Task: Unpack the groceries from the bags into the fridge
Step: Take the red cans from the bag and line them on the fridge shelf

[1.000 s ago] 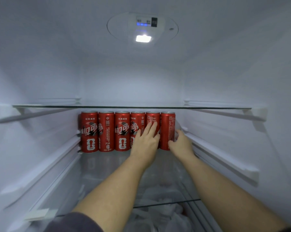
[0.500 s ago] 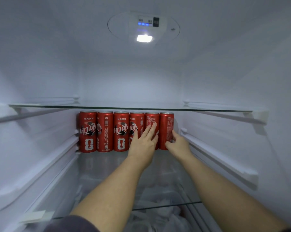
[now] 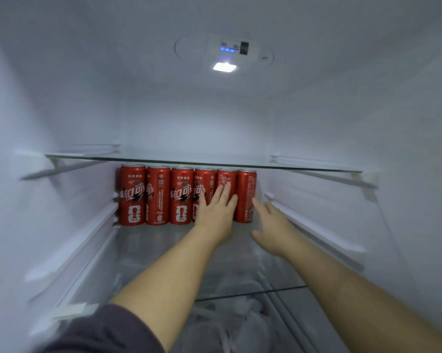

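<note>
Fridge walls [image 3: 62, 103] and ceiling take up nearly the whole view, with a lit lamp [image 3: 224, 67] overhead and a glass shelf [image 3: 304, 166] running across just above both hands. Under the forearms lies the lower glass shelf [image 3: 148, 248] that carries the load, and below its front edge some pale plastic bags [image 3: 240, 324] show dimly.

Six red cola cans [image 3: 158, 194] stand upright in a tight row at the back of that lower shelf, directly ahead of the fingers. The left hand [image 3: 216, 212] lies flat and open against the fourth and fifth cans, fingers together, gripping nothing. The right hand [image 3: 271, 225] is open too, fingers spread, just to the right of the last can [image 3: 246, 196] and apparently clear of it or barely brushing it; it holds nothing.

The step looks like squaring up the row. To do it well, the flat left palm should press evenly at mid-height so no can tips backward, while the right hand nudges the end can sideways until it touches its neighbour. Slim cans topple easily, so gentle, low pushes suit best.
</note>
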{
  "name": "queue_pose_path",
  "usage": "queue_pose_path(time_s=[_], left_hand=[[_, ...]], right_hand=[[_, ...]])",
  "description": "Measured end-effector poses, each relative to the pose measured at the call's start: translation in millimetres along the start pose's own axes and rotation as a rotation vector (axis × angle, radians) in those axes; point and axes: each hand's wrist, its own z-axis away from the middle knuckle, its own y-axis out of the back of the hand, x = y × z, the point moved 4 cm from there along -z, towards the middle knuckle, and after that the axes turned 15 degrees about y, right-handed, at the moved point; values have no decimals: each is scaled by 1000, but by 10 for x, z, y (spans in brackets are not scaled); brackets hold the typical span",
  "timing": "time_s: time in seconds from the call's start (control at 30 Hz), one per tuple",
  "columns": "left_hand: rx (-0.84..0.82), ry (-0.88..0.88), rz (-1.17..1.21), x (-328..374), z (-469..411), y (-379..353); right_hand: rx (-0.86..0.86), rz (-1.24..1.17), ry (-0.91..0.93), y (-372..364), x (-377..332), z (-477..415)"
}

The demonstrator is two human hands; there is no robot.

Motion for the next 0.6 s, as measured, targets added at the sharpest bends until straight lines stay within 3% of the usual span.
queue_pose_path(time_s=[0.23, 0.4, 0.5, 0.6], left_hand=[[-190, 209, 108, 4, 336, 560], [-37, 216, 300, 159, 1132, 877], [101, 98, 516, 447, 1734, 999], [133, -159, 719, 914, 2318, 1111]], right_hand=[[-307, 558, 241, 828, -501, 1004], [-325, 831, 309, 1364, -641, 1894], [-240, 976, 393, 1619, -642, 2486], [-208, 1060, 391, 1870, -624, 3254]])
